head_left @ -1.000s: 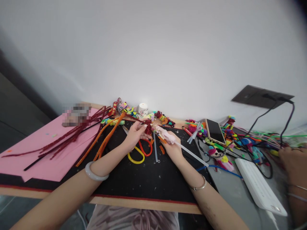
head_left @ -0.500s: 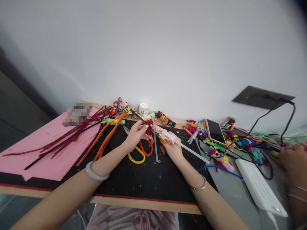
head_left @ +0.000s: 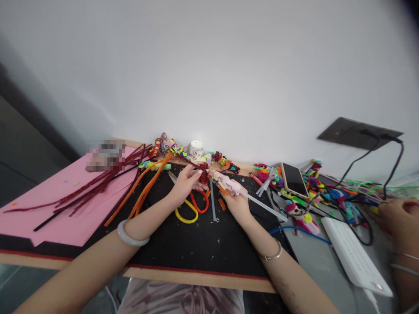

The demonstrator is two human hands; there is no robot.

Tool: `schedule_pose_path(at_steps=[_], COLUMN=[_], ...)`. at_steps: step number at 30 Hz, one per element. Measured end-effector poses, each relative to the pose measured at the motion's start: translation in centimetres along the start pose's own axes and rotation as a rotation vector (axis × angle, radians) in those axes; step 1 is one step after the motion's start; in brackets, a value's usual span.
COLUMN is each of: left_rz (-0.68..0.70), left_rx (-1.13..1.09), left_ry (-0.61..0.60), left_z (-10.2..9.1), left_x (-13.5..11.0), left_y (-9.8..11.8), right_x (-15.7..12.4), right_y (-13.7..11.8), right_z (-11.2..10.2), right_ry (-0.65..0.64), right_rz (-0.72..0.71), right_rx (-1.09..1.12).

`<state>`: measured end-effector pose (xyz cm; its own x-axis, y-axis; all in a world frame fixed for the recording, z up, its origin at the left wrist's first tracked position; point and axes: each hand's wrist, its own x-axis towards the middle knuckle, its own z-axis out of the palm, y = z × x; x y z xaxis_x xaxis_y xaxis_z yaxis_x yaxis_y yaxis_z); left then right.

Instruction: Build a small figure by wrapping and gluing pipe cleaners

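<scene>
My left hand [head_left: 187, 185] is closed on a dark red fuzzy pipe cleaner piece [head_left: 204, 174], bunched at the fingertips, with a thin strand running up and left. Close to its right side, my right hand [head_left: 238, 203] is wrapped round a pale pink glue gun [head_left: 229, 184]. The gun's front end points at the red piece, and a long translucent glue stick [head_left: 265, 207] sticks out of its back. Below my left hand lie scissors with a yellow and a red handle loop [head_left: 186, 212]. A translucent strip [head_left: 214, 203] lies on the black mat between my hands.
Orange pipe cleaners [head_left: 147, 187] and dark red ones [head_left: 98, 183] lie left, partly on pink paper [head_left: 62, 200]. A white cup-like container [head_left: 196, 149] stands by the wall. Right are a phone [head_left: 294, 179], colourful pipe cleaner figures [head_left: 304, 216], a white power strip [head_left: 355, 255] and another person's hand [head_left: 399, 218].
The red strand from my left hand has tipped slightly lower. My hands stay nearly in place. At the right, the other person's hand has shifted a little.
</scene>
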<state>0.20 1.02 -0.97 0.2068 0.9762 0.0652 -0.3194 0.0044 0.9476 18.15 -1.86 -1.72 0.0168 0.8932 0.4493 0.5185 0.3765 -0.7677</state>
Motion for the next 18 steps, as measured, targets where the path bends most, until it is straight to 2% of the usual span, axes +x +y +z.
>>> schedule_pose_path(at_steps=[18], left_rz=[0.028], left_rx=[0.019], left_ry=[-0.013], left_z=[-0.09], left_x=[-0.07], left_y=[0.19], right_x=[0.06], right_y=[-0.43], right_z=[-0.16], right_ry=[0.019], right_rz=[0.024], right_rx=[-0.038])
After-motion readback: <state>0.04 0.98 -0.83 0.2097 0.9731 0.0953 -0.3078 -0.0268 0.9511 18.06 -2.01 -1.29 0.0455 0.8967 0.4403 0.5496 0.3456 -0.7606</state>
